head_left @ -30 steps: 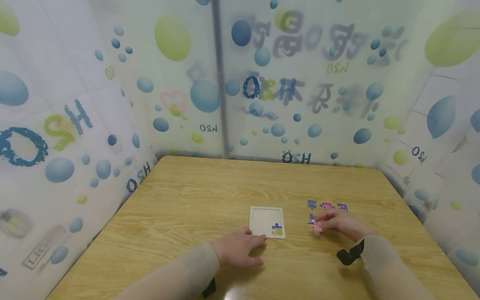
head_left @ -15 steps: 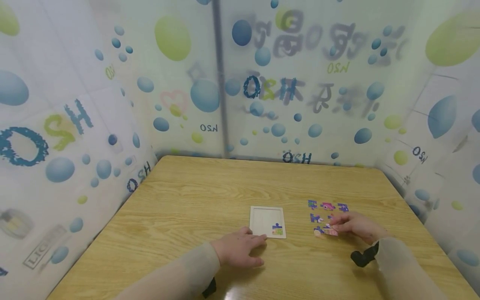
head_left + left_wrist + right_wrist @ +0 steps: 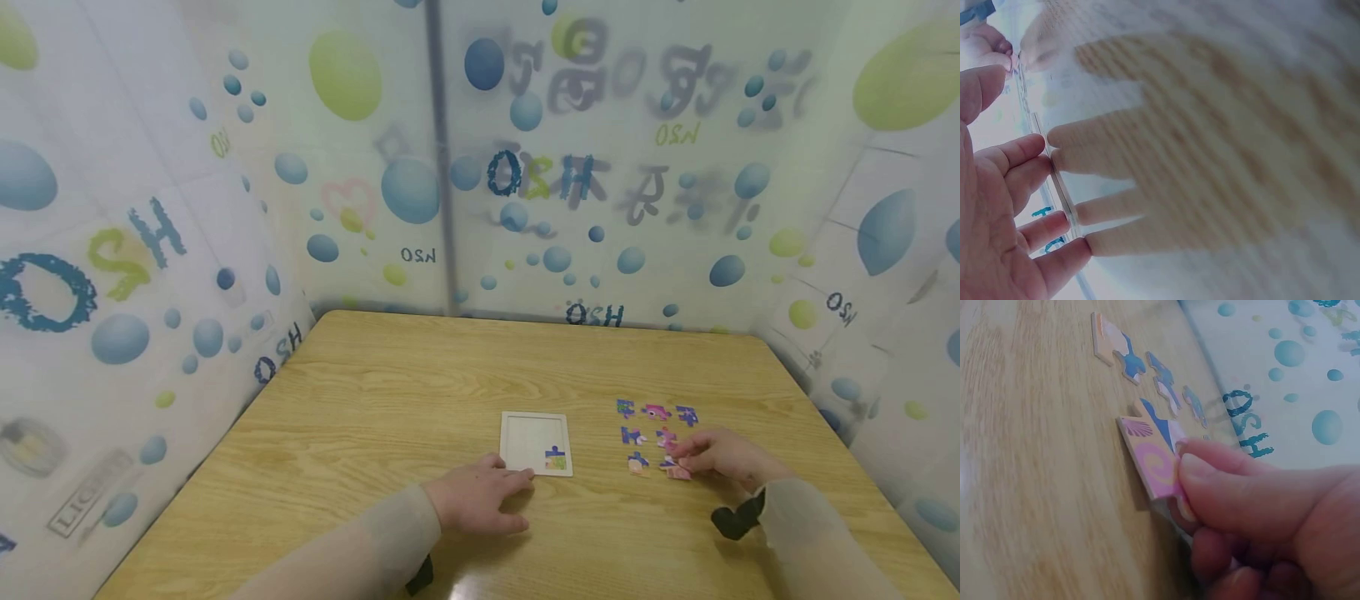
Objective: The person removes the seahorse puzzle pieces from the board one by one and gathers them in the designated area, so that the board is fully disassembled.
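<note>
My right hand [image 3: 727, 457] pinches a puzzle piece [image 3: 1150, 456] between thumb and fingers, at the near right of a group of pieces. Pink with a swirl, orange and blue, this piece tilts just over the tabletop in the right wrist view. Left of it lies a loose puzzle piece [image 3: 637, 463]. Further left is a square wooden puzzle tray [image 3: 517, 442], with one purple and yellow-green puzzle piece [image 3: 555, 458] in its near right corner. My left hand [image 3: 480, 497] rests on the table with fingers spread, fingertips at the tray's near edge.
Several more puzzle pieces [image 3: 657, 412] lie in loose rows behind the right hand. The wooden table [image 3: 390, 375] is enclosed by a printed curtain [image 3: 375, 275] at its back and sides.
My right hand has moved right with its puzzle piece, uncovering loose pieces to its left. The left hand and tray have stayed in place.
</note>
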`<state>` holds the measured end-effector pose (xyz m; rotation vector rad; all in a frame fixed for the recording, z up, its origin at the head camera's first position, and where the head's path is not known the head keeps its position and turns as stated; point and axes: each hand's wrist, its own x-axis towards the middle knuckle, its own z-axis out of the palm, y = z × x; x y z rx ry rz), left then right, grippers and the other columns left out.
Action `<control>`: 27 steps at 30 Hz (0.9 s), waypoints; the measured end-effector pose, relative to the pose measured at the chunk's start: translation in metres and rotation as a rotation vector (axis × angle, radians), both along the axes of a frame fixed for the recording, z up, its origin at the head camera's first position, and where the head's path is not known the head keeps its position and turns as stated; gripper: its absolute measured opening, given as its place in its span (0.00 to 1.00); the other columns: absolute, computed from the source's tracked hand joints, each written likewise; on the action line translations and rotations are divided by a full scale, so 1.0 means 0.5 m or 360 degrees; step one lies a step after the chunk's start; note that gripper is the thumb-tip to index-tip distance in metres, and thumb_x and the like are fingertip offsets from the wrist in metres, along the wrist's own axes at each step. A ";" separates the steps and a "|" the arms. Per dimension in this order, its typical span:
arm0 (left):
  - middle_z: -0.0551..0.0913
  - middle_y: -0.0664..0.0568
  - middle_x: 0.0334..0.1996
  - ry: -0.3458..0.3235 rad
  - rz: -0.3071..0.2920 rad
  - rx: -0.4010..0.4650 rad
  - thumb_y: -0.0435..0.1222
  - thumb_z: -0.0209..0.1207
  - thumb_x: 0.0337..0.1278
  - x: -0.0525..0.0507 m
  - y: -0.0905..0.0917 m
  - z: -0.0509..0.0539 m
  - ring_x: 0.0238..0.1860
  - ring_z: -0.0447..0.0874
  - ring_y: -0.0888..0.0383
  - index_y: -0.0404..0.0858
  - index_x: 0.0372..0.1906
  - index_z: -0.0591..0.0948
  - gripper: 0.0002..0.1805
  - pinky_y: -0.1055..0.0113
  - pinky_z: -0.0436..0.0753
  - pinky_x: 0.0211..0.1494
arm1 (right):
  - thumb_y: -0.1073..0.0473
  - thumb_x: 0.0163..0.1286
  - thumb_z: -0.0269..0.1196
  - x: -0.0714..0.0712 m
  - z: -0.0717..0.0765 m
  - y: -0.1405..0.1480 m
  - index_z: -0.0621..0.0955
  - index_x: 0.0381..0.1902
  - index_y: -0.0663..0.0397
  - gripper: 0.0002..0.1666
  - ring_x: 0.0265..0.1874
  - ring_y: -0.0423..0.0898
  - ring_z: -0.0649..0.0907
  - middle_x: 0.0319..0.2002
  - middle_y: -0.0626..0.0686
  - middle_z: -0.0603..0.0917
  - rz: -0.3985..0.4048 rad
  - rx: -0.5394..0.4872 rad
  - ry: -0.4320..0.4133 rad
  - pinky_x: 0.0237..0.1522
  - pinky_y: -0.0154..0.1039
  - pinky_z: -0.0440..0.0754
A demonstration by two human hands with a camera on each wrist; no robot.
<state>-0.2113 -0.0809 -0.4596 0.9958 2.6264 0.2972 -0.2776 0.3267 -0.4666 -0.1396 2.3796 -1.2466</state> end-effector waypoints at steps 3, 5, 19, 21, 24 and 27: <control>0.69 0.63 0.66 -0.0009 0.0010 -0.0004 0.62 0.51 0.60 0.000 0.001 -0.001 0.62 0.66 0.57 0.54 0.70 0.67 0.35 0.63 0.76 0.56 | 0.64 0.61 0.67 0.000 0.001 -0.001 0.84 0.43 0.65 0.13 0.37 0.46 0.75 0.40 0.51 0.83 -0.0040 0.0071 0.0003 0.38 0.39 0.74; 0.69 0.63 0.66 -0.0014 0.0016 -0.0005 0.62 0.51 0.60 0.000 0.002 -0.002 0.62 0.66 0.57 0.54 0.70 0.67 0.35 0.62 0.76 0.56 | 0.64 0.61 0.67 0.000 0.002 -0.002 0.84 0.42 0.65 0.12 0.37 0.46 0.75 0.39 0.51 0.83 -0.0057 0.0100 0.0010 0.38 0.39 0.74; 0.70 0.63 0.66 0.0010 0.0010 -0.0012 0.63 0.50 0.60 0.001 0.001 -0.002 0.63 0.66 0.56 0.54 0.71 0.66 0.36 0.61 0.76 0.56 | 0.64 0.60 0.67 0.005 -0.001 -0.008 0.83 0.39 0.63 0.10 0.32 0.47 0.74 0.34 0.50 0.81 -0.0061 0.0200 0.0110 0.33 0.39 0.73; 0.69 0.64 0.67 0.0009 0.0011 -0.0014 0.63 0.50 0.60 0.001 0.001 -0.002 0.63 0.66 0.56 0.54 0.70 0.66 0.36 0.61 0.76 0.57 | 0.61 0.60 0.68 0.004 0.002 -0.010 0.84 0.40 0.62 0.12 0.33 0.48 0.73 0.34 0.50 0.80 -0.0070 0.0228 0.0122 0.34 0.39 0.71; 0.67 0.64 0.68 0.0001 0.0014 -0.0010 0.63 0.51 0.60 0.001 0.001 -0.002 0.63 0.65 0.56 0.55 0.70 0.67 0.35 0.61 0.76 0.57 | 0.55 0.60 0.69 0.002 0.009 -0.019 0.84 0.41 0.59 0.15 0.35 0.48 0.73 0.35 0.50 0.80 -0.0082 0.0278 0.0140 0.35 0.40 0.70; 0.67 0.64 0.68 0.0002 0.0014 -0.0007 0.62 0.51 0.60 0.001 0.001 -0.002 0.63 0.66 0.56 0.54 0.69 0.68 0.35 0.61 0.76 0.56 | 0.55 0.61 0.69 0.000 0.020 -0.039 0.83 0.43 0.59 0.16 0.34 0.49 0.77 0.36 0.51 0.81 -0.0078 0.0240 0.0131 0.36 0.40 0.73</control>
